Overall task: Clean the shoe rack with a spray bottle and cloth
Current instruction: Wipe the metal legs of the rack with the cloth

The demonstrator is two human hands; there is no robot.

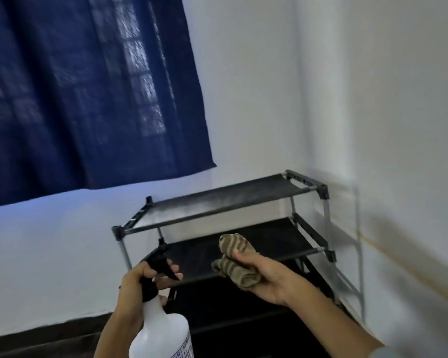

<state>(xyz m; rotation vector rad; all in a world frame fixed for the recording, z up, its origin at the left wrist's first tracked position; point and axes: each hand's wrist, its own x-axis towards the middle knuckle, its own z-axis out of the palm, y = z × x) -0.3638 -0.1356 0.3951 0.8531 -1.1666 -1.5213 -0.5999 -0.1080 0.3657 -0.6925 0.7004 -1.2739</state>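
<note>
A: White plastic spray bottle (163, 329) in your left hand (140, 282), fingers curled round its black trigger; base cut off.

B: Your right hand (259, 273) grips the striped cloth (234, 257) before the corner shoe rack (217, 200), label text blurred.

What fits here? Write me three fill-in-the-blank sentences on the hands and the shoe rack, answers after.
1. The left hand grips the ____ by its black trigger head.
2. The right hand holds a bunched striped ____.
3. The shoe rack stands under a dark ____ curtain.

Answers: spray bottle; cloth; blue
</note>
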